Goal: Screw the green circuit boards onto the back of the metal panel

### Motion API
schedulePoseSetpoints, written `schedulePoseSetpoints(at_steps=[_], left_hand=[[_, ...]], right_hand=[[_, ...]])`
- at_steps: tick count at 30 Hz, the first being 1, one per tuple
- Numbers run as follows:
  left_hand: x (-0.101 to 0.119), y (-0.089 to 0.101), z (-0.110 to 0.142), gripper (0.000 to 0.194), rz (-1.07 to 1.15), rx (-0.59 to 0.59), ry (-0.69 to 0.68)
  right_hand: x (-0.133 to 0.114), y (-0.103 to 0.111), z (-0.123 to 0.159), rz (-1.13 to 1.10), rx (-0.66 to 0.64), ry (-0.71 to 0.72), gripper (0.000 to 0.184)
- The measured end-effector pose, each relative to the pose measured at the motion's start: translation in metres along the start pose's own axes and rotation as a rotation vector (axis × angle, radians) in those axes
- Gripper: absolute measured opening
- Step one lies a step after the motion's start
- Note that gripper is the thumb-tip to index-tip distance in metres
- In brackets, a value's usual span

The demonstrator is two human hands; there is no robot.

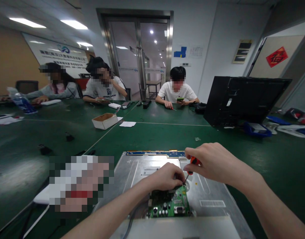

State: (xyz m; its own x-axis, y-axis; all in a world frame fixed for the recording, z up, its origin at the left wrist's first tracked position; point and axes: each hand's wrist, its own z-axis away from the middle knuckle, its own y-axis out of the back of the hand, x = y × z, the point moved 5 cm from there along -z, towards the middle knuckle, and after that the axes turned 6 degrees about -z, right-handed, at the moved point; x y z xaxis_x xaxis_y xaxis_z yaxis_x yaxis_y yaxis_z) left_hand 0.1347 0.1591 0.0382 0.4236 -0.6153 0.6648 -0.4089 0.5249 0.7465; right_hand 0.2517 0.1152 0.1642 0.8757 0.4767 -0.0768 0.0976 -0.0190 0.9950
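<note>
A silver metal panel (212,192) lies flat on the green table in front of me, with a blue strip (154,153) along its far edge. A green circuit board (171,205) sits on the panel's near part. My right hand (214,162) is closed round a screwdriver with an orange handle (194,162), its tip pointing down at the board's top corner. My left hand (167,177) pinches at that same corner beside the screwdriver tip; what the fingers hold is too small to make out.
A black monitor shell (242,99) stands at the right. An open cardboard box (105,120) and a white paper (128,124) lie mid-table. Three people sit at the far side. A blurred patch (80,182) covers something at my left. Small black parts (69,136) lie left.
</note>
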Motion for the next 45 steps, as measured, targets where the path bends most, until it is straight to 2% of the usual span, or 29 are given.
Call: schedulePoseSetpoints(at_steps=[6, 14, 17, 20, 27, 33, 40, 45], left_hand=[[0.0026, 0.0018, 0.0001, 0.017, -0.012, 0.014, 0.0], [0.0025, 0.002, -0.0009, 0.017, -0.014, 0.021, -0.01], [0.0028, 0.0016, -0.0011, 0.016, -0.001, 0.012, -0.015], [0.003, 0.0012, -0.0007, 0.013, 0.009, 0.004, -0.007], [0.0034, 0.0017, 0.0002, 0.013, 0.017, 0.0, -0.004], [0.0007, 0.0004, 0.0001, 0.015, -0.001, -0.002, 0.005], [0.0017, 0.0012, -0.0003, 0.017, -0.017, 0.002, 0.002], [0.0037, 0.0022, -0.0003, 0.017, -0.02, 0.002, -0.006]], right_hand=[[-0.0063, 0.003, 0.0074, -0.117, -0.007, 0.087, 0.01], [-0.0019, -0.0005, 0.0012, -0.023, -0.026, 0.03, 0.01], [-0.0052, 0.002, 0.004, -0.089, -0.011, 0.07, 0.008], [-0.0074, 0.0026, 0.006, -0.132, -0.008, 0.106, 0.016], [0.0005, -0.0018, 0.0011, -0.038, -0.004, 0.023, 0.01], [-0.0062, 0.0024, 0.0069, -0.153, -0.018, 0.084, 0.017], [0.0004, -0.0007, 0.0014, -0.021, -0.012, 0.001, 0.009], [-0.0045, 0.0021, 0.0053, -0.109, -0.01, 0.072, 0.014]])
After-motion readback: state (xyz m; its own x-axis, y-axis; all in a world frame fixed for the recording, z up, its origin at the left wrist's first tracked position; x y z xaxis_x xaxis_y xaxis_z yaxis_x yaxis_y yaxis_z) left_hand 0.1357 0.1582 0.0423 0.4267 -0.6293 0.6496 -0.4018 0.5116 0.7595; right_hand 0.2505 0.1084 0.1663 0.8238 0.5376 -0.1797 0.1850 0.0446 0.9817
